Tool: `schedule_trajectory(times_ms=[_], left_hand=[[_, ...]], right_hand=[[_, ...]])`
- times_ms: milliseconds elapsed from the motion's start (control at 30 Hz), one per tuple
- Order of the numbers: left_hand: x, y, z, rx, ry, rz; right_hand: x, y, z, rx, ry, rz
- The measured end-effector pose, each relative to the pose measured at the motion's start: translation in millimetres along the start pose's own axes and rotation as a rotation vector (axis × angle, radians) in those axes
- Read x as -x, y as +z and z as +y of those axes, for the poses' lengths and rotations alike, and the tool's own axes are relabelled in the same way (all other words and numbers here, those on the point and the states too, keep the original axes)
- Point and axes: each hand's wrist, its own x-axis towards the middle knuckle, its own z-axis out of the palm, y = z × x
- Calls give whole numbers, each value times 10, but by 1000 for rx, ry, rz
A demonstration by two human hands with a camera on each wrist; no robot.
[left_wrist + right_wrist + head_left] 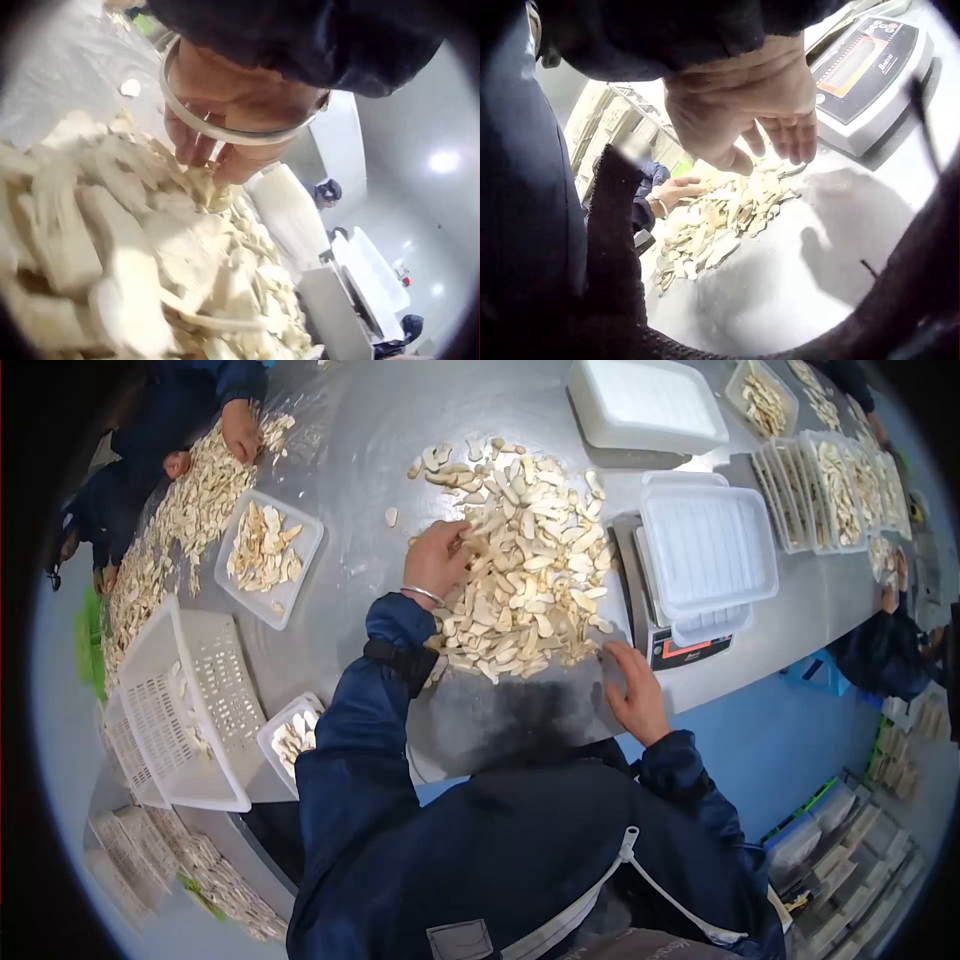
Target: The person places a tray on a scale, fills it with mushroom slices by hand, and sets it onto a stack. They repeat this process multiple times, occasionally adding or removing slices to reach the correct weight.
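A heap of pale sliced mushrooms (535, 575) lies on the metal table in front of me. My left hand (438, 558), with a bracelet (217, 131) at its wrist, reaches into the heap's left side. In the left wrist view its thumb and fingertips touch slices (202, 184) near the top, and the slices partly hide the tips. My right hand (637, 692) is at the heap's near right corner, by the table edge. Its fingers (802, 139) extend loosely toward the slices, with nothing held, beside the digital scale (870, 71).
White plastic trays (710, 550) sit on the scale, with a stack of tubs (650, 405) behind. Filled trays (835, 490) stand at the right. To the left are a tray of slices (270, 555), a perforated basket (190, 710) and another person's hand (240, 430) at a second heap.
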Motion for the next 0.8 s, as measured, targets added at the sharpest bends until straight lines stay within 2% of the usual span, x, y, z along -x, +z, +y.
schedule_trajectory(times_ms=[33,133,233,267,367,433,500,567,633,700,800], left_hand=[[97,-89,211,162,-177,-106],[428,-232,371,245,-346,-102],[782,-260,254,-56,-174,65],[893,-263,231,-189,-100,186],[1244,-230,136,-354,-149,147],[1433,-166,313,-298,-148,102],[1596,-33,431,-229,-113,131],[1712,27,676,-115,-149,177],[1845,-31,852,-153,-129,208],[2099,-159,999,-196,-232,318],[2645,-534,946,-390,-329,661]], right_hand=[[-37,5,-10,-6,-12,-6],[-171,43,-72,-11,-103,-15],[-282,101,-46,-28,-142,-59],[-316,117,-41,-36,-153,-74],[-448,149,-65,86,-269,-50],[-500,163,-88,120,-279,-126],[-591,229,-70,151,-331,-194],[-607,219,-101,112,-396,-212],[-592,222,-61,106,-439,-225],[-545,176,-109,136,-506,-202],[-433,150,-23,134,-547,-212]])
